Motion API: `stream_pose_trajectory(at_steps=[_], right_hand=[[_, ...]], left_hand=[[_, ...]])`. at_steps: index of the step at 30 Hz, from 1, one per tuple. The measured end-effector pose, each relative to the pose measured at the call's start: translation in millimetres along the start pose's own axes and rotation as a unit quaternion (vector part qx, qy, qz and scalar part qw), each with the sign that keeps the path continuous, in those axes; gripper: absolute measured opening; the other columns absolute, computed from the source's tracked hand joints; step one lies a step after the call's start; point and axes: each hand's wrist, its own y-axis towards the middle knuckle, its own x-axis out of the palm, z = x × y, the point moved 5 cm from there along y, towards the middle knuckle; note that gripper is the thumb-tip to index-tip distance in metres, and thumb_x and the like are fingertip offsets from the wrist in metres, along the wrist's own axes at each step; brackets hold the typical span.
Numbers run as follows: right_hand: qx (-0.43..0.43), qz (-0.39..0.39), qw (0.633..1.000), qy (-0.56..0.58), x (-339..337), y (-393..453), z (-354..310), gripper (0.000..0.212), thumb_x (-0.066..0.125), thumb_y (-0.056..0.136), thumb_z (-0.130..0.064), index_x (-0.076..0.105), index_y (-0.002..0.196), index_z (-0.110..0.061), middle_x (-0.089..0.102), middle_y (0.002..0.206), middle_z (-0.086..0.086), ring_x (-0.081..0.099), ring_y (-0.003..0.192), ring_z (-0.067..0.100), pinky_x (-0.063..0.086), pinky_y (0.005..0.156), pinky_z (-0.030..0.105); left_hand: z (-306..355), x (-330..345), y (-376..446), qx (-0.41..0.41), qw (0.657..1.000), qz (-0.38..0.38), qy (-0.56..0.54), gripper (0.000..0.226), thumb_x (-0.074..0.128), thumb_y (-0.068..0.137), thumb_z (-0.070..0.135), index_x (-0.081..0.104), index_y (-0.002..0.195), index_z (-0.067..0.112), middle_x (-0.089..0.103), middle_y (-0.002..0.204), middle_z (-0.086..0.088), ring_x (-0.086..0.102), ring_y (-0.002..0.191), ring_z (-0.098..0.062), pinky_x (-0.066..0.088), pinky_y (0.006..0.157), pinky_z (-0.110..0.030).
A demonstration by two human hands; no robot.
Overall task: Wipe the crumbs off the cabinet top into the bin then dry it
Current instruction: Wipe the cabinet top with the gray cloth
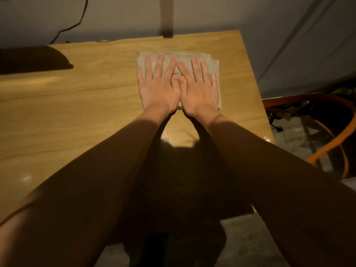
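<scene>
A grey folded cloth (185, 56) lies flat on the wooden cabinet top (86, 105), toward its far right part. My left hand (159, 87) and my right hand (198, 87) press flat on the cloth side by side, fingers spread, thumbs touching in the middle. Both palms cover most of the cloth; only its far edge and right border show. A wet sheen (173, 137) shows on the wood just behind my wrists. No crumbs are discernible in this light.
An orange-rimmed bin (327, 120) with dark contents stands on the floor beside the cabinet's right edge. A dark object (32, 58) sits at the far left of the top, with a cable (77, 24) on the wall behind it. The wall runs along the far edge.
</scene>
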Motion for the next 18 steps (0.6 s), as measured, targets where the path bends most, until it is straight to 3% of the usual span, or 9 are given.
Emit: stream_pose_trajectory(at_steps=[14,18], right_hand=[[0.016,-0.011,1.0,0.004,20,-274,69,0.053,0.009,0.108,-0.05,0.003,0.16,-0.048,-0.007,0.172,-0.006,-0.011,0.158,0.016,-0.007,0.126,0.044],[0.018,-0.029,0.999,0.028,19,-316,91,0.052,0.013,0.109,-0.051,0.004,0.16,-0.049,-0.008,0.172,-0.007,-0.011,0.158,0.016,-0.006,0.126,0.045]], left_hand=[[52,21,-276,0.033,0.998,-0.037,-0.027,0.059,0.004,0.098,0.051,0.009,0.157,0.044,-0.003,0.169,0.005,-0.012,0.154,-0.025,-0.002,0.123,-0.052],[70,28,-324,0.024,0.997,-0.056,-0.038,0.055,0.007,0.102,0.05,0.004,0.157,0.045,-0.007,0.168,0.007,-0.015,0.154,-0.025,-0.003,0.122,-0.053]])
